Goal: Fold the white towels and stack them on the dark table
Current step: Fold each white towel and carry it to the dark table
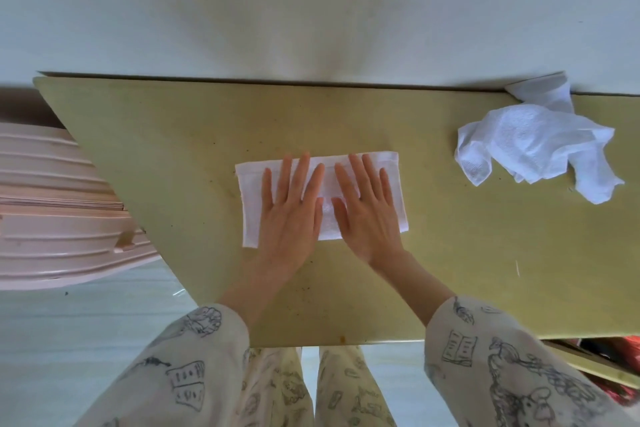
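Note:
A folded white towel (250, 204) lies flat in the middle of the olive-yellow table (173, 149). My left hand (291, 211) rests palm down on its left half with the fingers spread. My right hand (367, 208) presses flat on the right half beside it, fingers apart too. Neither hand grips anything. A crumpled white towel (530, 142) lies loose at the table's far right, one corner reaching the back edge.
A pale wall (277, 17) runs along the table's back edge. A pink ribbed suitcase (52, 211) stands at the left, close to the table's corner. Under the table's right end something red (623, 347) shows. My patterned trouser legs are below the front edge.

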Tool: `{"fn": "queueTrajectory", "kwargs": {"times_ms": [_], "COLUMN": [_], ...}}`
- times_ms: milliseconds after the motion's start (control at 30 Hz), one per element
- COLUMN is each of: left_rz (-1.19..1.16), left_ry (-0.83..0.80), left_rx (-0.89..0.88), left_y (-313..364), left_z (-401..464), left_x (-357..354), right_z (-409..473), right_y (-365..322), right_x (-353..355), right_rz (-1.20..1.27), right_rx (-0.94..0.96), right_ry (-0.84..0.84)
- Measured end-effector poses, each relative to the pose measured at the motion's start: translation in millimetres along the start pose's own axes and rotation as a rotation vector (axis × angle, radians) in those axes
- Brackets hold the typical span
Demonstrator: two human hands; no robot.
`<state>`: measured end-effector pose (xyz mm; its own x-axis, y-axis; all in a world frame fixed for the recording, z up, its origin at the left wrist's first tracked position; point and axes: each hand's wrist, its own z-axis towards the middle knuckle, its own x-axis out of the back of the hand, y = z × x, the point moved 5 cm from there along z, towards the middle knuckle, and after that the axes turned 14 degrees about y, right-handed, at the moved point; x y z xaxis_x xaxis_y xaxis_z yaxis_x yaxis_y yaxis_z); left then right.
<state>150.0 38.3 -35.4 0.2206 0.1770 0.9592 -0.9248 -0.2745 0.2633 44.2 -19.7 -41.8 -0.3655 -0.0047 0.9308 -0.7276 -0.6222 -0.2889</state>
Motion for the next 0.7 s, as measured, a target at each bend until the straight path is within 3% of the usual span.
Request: {"fn": "queueTrajectory", "kwargs": {"times_ms": [133, 300, 567, 700], "left_rz": [0.044, 0.082, 0.109, -0.106], "left_ry": [-0.063, -0.027, -0.077, 0.05], "left_rx": [-0.024, -0.08, 0.139, 0.459], "left_y": [-16.6, -33.1, -75.3, -80.1], "left_z": [-8.1, -14.4, -29.6, -30.1], "left_x": [-21.8, -18.0, -1.9, 13.3], "right_z": [-1.6, -6.1, -5.5, -4.4], "right_y": [22.3, 32.4, 31.2, 30.6], "right_x": [-10.5, -12.6, -13.5, -12.0], "right_rz": [-0.1, -0.171, -0.187, -0.193], "right_rx": [0.015, 0.041, 0.021, 0.018], "right_ry": [-0.069, -0.071, -0.112, -0.107]}}
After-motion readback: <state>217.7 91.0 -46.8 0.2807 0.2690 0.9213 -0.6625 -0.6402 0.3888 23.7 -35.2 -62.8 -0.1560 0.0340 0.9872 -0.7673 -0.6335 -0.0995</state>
